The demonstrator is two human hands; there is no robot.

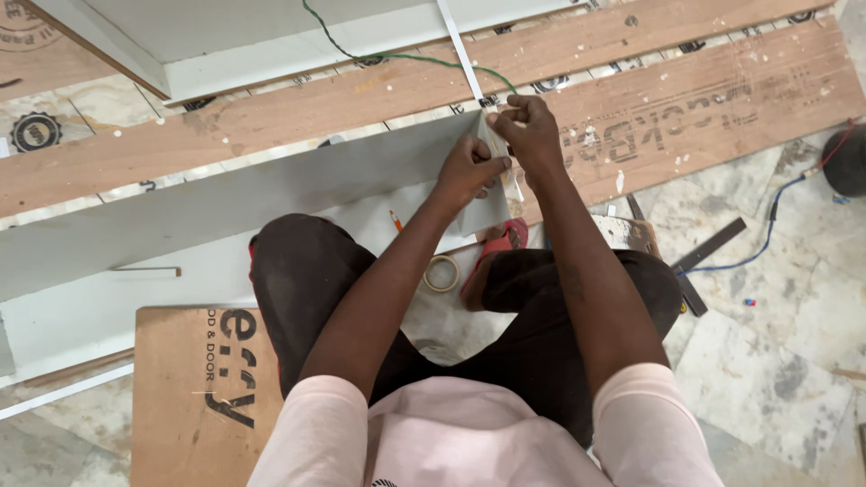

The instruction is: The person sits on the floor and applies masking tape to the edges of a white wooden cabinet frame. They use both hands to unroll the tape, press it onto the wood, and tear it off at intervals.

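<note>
Grey board is lying slanted across the floor in front of the seated person, and both hands are working at its right end. A thin white strip is running from that end up toward the top of the view. The left hand is pressing against the end of the board with its fingers curled narrow around the corner, and the right hand is sitting just above it, pinching the lower end of the strip between thumb and fingers. The two hands are touching each other.

Just below the hands, between the person's knees, a roll of tape is lying flat on the floor, with a red item near it that is too hidden to make out. An orange pencil is resting on the board beside the left forearm. A green wire is curving across the long wooden planks behind the board. To the right, dark metal bars are lying on the stone floor, and a blue cable is trailing toward a black round object at the edge. A brown sheet is lying at the lower left, partly under the person's leg
</note>
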